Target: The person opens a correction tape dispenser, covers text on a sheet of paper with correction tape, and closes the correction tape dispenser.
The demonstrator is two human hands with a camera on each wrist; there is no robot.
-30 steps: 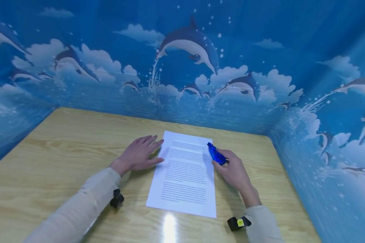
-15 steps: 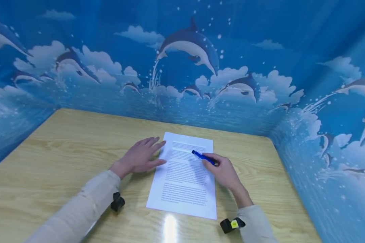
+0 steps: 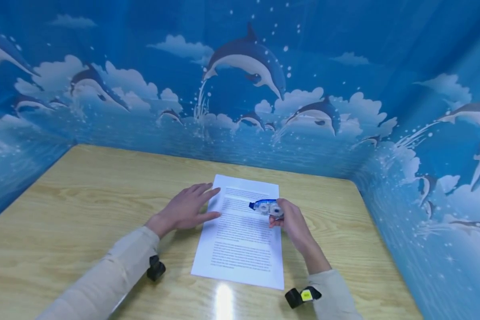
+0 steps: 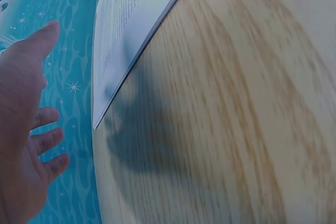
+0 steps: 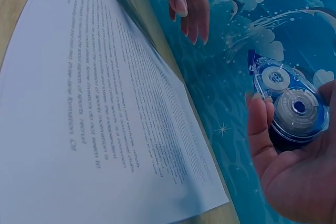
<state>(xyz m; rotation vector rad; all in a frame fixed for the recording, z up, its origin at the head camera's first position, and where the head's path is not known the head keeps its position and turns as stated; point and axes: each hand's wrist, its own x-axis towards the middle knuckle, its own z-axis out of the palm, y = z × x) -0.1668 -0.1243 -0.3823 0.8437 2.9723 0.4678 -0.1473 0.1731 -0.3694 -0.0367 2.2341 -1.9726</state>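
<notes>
A blue and clear correction tape (image 3: 266, 207) is gripped in my right hand (image 3: 297, 224), above the upper right part of a printed paper stack (image 3: 240, 249). In the right wrist view the correction tape (image 5: 291, 100) shows its two reels through the clear case, with its dark tip pointing up and left, apart from the paper (image 5: 47, 145). My left hand (image 3: 184, 209) hovers at the paper's left edge, fingers spread and holding nothing. The left wrist view shows that hand (image 4: 23, 114) raised, its shadow falling on the table and sheet edge.
The paper lies on a light wood-grain table (image 3: 104, 195). A blue dolphin-print curtain (image 3: 168, 89) stands along the table's back and sides. Black wrist cameras sit on the left wrist (image 3: 156, 268) and right wrist (image 3: 300, 297). A light glare shows near the front.
My right hand has moved left over the paper and turned the correction tape so its clear reel side faces up toward the head camera. The left hand has barely moved.
</notes>
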